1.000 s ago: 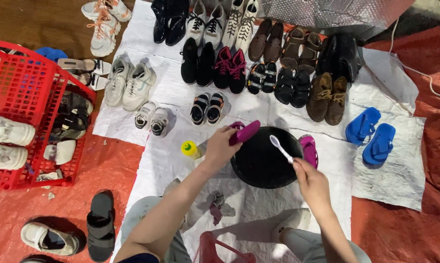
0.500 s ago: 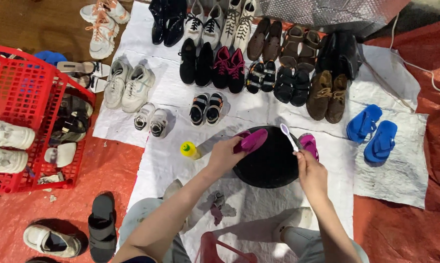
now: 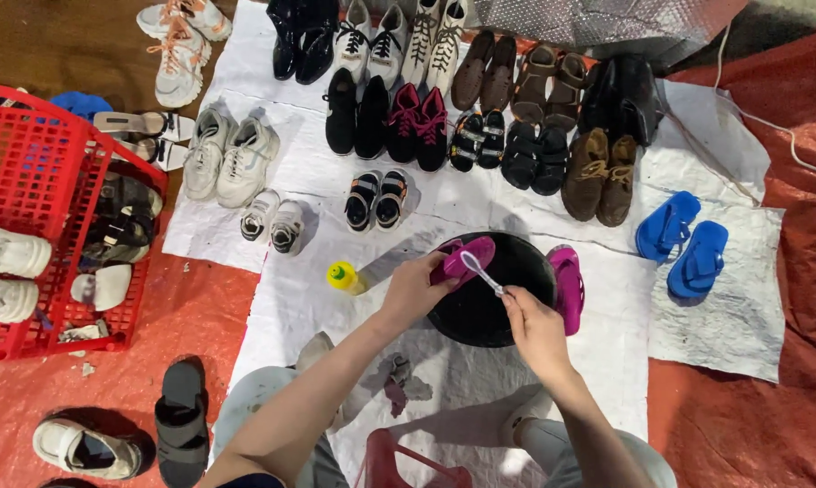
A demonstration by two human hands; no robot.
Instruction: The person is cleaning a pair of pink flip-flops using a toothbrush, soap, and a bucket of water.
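My left hand (image 3: 414,291) grips a small magenta sandal (image 3: 467,256) over a black round basin (image 3: 497,298) on the white sheet. My right hand (image 3: 530,323) holds a white toothbrush (image 3: 480,272) whose head touches the sandal's top. A second magenta sandal (image 3: 567,287) leans on the basin's right rim. A small yellow bottle (image 3: 343,276) stands just left of my left hand.
Rows of shoes and sandals (image 3: 480,108) lie on the white sheet (image 3: 733,307) beyond the basin; blue flip-flops (image 3: 681,242) at right. A red plastic basket (image 3: 37,172) with shoes stands at left. Loose shoes (image 3: 87,447) and a black slide (image 3: 180,420) lie on the red tarp.
The view has tilted slightly. My right hand brought the toothbrush down and left onto the magenta sandal, which my left hand keeps over the basin.
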